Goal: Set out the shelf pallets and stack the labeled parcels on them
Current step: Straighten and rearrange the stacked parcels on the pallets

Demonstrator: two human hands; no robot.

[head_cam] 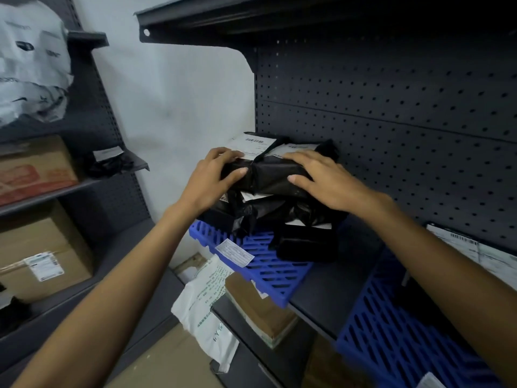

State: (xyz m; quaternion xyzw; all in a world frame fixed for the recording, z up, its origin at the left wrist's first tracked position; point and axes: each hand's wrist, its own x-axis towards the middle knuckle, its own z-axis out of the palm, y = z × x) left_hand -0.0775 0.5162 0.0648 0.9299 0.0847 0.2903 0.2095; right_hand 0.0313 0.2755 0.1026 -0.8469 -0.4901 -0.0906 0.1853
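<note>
On the shelf (pixel 330 289) the left pallet (pixel 274 273) bears a pile (pixel 260 211) of black parcels; the right pallet (pixel 397 340) looks mostly bare. Left hand (pixel 215 177) and right hand (pixel 321 177) grip the top parcel (pixel 268 179), fingers (pixel 223 154) curled over it; more stacking seems left

left hand (pixel 208 180): bare | right hand (pixel 321 177): bare | forearms (pixel 134 264): unsleeved | thumbnails (pixel 242 171): short
</note>
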